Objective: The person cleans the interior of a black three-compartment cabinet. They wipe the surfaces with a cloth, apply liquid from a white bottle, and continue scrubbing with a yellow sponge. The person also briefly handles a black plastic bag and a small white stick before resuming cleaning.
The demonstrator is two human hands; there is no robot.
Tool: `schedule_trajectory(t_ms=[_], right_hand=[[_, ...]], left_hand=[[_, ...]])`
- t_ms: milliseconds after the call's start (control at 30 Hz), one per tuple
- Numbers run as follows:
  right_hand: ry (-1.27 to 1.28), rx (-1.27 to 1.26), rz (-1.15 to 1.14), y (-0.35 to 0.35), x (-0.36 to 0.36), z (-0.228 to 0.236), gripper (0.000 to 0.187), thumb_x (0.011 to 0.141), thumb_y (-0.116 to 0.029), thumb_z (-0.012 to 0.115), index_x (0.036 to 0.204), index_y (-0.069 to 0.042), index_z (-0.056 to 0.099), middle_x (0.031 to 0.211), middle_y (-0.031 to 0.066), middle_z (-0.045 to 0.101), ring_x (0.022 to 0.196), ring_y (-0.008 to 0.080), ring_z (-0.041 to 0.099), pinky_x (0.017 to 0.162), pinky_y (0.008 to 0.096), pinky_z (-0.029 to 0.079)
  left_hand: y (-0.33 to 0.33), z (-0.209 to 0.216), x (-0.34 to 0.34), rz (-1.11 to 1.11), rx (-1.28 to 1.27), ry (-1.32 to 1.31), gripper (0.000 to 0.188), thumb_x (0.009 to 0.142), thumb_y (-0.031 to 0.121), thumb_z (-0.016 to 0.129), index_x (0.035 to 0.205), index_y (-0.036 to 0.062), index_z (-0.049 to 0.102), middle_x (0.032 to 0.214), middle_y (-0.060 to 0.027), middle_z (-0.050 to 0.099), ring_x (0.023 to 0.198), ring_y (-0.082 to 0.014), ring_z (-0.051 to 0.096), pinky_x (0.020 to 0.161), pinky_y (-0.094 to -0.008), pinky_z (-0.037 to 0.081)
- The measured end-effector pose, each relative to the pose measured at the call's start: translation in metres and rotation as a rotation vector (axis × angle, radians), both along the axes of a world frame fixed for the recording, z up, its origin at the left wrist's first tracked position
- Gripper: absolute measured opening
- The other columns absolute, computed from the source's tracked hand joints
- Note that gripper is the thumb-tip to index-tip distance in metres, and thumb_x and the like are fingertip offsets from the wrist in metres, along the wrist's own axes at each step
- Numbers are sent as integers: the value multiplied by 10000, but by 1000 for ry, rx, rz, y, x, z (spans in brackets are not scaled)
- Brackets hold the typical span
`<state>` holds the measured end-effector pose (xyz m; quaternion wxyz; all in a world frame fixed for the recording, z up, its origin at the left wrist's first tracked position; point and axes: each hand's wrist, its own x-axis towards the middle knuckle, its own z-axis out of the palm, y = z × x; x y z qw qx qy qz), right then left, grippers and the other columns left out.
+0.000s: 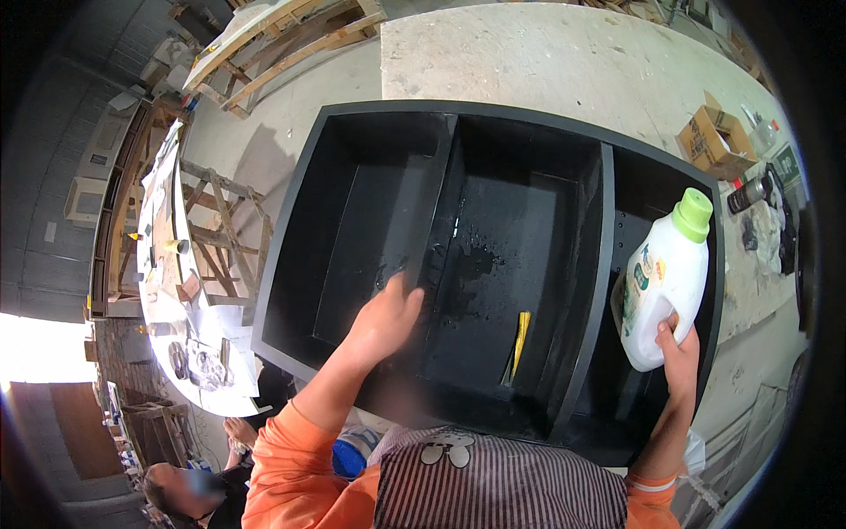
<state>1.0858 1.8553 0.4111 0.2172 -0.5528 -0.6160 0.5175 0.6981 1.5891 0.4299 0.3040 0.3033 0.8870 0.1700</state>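
Observation:
A black open box [300, 212] with three compartments lies in front of me, its inside facing up. My right hand [679, 353] is closed round the handle of a white plastic jug [674, 273] with a green cap. The jug is tilted over the right compartment, its cap on. Over the left compartment, close to the left divider [445, 185], my left hand [388, 319] is smeared by motion; its fingertips are unclear. Wet patches and drops [476, 264] spread across the middle compartment's bottom. A narrow yellow-edged thing [520, 344] lies near that compartment's front.
A pale worktop [529, 57] stretches behind the box. To the right are a cardboard box [718, 141] and a dark can [747, 196]. A paper-covered table [194, 353] stands left, with wooden trestles [225, 229] beside it. A person [189, 494] is at lower left.

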Motion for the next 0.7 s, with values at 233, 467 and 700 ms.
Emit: schedule_trajectory(t_ms=[233, 467, 700], right_hand=[[-18, 8, 69, 5, 5, -3, 194, 942, -121, 652, 1068, 5, 576, 918, 34, 592, 809, 118, 541, 756, 288, 469], [-17, 27, 53, 4, 4, -4, 134, 940, -90, 636, 1026, -13, 568, 876, 17, 564, 787, 110, 529, 728, 287, 461], [-39, 47, 112, 7, 13, -10, 92, 945, -76, 623, 969, -27, 549, 847, 4, 548, 769, 105, 519, 718, 274, 452]], left_hand=[[71, -3, -33, -33, 22, 154, 529, 1027, 405, 444, 1250, -69, 518, 1139, -322, 651, 1102, -470, 618, 974, -491, 484], [155, -14, -82, -6, 31, 219, 585, 1026, 452, 428, 1287, -63, 517, 1176, -313, 648, 1131, -442, 622, 991, -475, 486], [162, -26, -76, 32, 144, 288, 478, 1039, 422, 407, 1088, -42, 512, 1021, -311, 681, 993, -470, 656, 882, -521, 515]])
